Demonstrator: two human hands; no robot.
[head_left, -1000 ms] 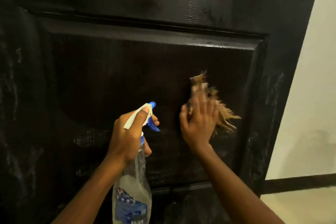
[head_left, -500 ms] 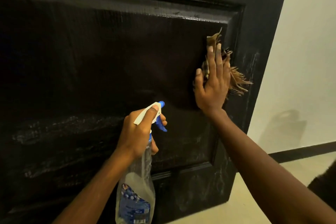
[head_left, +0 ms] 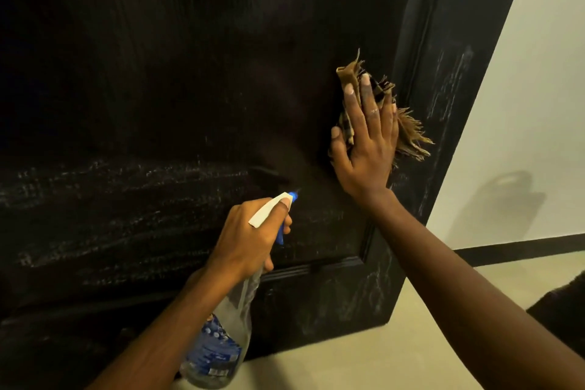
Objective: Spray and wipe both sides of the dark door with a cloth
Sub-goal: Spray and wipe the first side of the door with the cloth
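I read the right hand (head_left: 367,149) as flat, with the fingers straight and spread and the palm pressing the cloth (head_left: 411,133) against the door (head_left: 158,73). Nothing curls round the cloth; it is pinned between palm and wood. It is a tan, frayed rag with a dark check. One corner sticks out above the fingertips, and a fringe of loose threads fans out past the little-finger side. The hand sits on the door's sunken panel, just beside the raised moulding (head_left: 408,51) on its outer side.

The left hand (head_left: 250,237) is lower and nearer to me, apart from the right wrist. Its fingers are wrapped round the neck of the spray bottle (head_left: 221,336). One digit lies across the white top (head_left: 269,209) and others curl at the blue trigger (head_left: 280,236). I cannot tell whether the trigger is squeezed. The nozzle end points at the door, close to the surface and below the heel of the right hand. The bottle's clear body, with a blue label, hangs beneath the grip along the forearm.

Pale smears streak the door to the left of the bottle hand, and more mark the door's edge beyond the cloth. Past that edge I see a light wall (head_left: 538,73), a dark skirting strip (head_left: 522,245) and a pale floor (head_left: 411,342).
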